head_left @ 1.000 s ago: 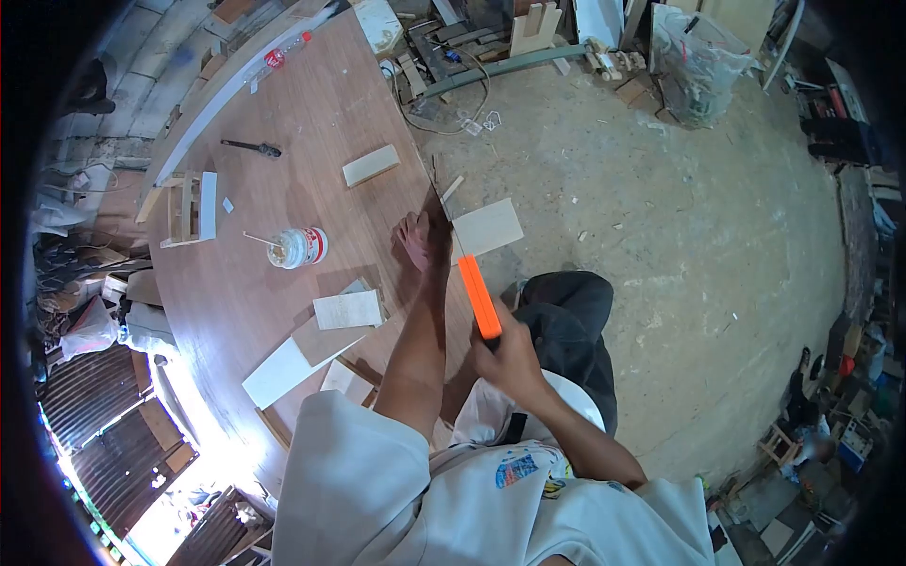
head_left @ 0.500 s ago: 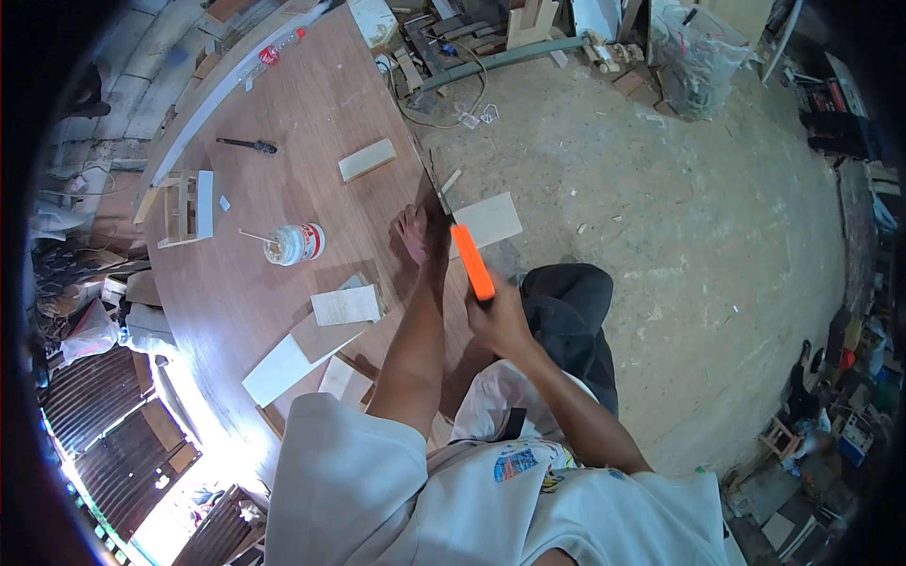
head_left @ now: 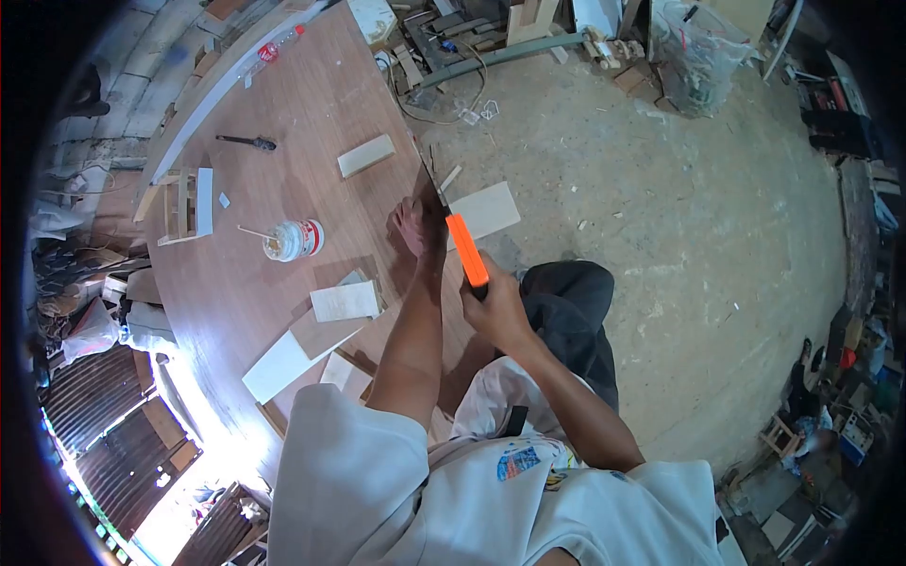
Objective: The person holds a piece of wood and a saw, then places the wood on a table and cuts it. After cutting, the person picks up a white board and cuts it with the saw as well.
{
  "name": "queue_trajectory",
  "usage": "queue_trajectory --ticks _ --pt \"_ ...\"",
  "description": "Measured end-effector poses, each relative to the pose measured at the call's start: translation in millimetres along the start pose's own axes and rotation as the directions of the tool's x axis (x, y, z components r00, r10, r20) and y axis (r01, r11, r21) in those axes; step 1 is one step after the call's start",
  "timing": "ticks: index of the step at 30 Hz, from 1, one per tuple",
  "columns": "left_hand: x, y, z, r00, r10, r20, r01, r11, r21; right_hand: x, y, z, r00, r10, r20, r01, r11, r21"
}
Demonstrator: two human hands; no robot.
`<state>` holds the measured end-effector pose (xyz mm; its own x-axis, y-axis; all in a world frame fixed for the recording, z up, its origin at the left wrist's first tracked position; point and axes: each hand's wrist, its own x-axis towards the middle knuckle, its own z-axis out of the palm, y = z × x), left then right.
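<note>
My right hand [head_left: 495, 307] is wrapped round the lower end of an orange-handled tool [head_left: 467, 250], whose thin dark blade points up along the table's edge. My left hand [head_left: 415, 226] rests on the brown tabletop [head_left: 311, 104] beside the blade, palm down with its fingers over the surface. Whatever lies under its palm is hidden. Up and to the left of that hand sits a pale wood block [head_left: 366, 156]. Beyond the table edge, a pale flat board [head_left: 485, 211] shows next to the tool.
On the table stand a glue jar [head_left: 294, 241] with a stick in it, a black tool [head_left: 247, 143], a small wooden frame [head_left: 186, 206] and a plastic bottle [head_left: 269, 50]. Pale boards [head_left: 344, 302] lie near my left forearm. A clear bag [head_left: 700, 71] is on the floor.
My right hand and the orange-handled tool have shifted slightly up and to the left. My left hand has moved very little, also up and left.
</note>
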<state>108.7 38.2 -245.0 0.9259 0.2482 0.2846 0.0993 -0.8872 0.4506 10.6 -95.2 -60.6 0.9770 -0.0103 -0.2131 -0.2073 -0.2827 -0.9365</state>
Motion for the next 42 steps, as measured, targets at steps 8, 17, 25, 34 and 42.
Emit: queue_trajectory --ticks 8,17,25,34,42 --pt "5 0 8 0.998 0.027 -0.048 -0.029 0.999 -0.033 -7 -1 -8 0.999 0.047 -0.014 -0.046 0.997 0.06" --pt "10 13 -3 1.0 -0.002 0.011 0.002 1.0 -0.008 -43 -22 -24 0.999 0.032 0.002 -0.032 0.995 0.092" --pt "11 6 -2 0.997 0.058 -0.058 -0.057 0.998 0.029 -18 -29 -16 0.999 0.021 0.037 -0.021 1.0 0.013" --pt "3 14 -4 0.991 0.126 0.054 -0.128 0.992 0.023 24 10 6 0.999 0.019 0.035 -0.018 0.999 -0.035" --pt "1 16 0 0.992 0.125 -0.013 -0.125 0.992 0.001 22 4 4 0.996 -0.035 -0.086 0.044 0.994 0.101"
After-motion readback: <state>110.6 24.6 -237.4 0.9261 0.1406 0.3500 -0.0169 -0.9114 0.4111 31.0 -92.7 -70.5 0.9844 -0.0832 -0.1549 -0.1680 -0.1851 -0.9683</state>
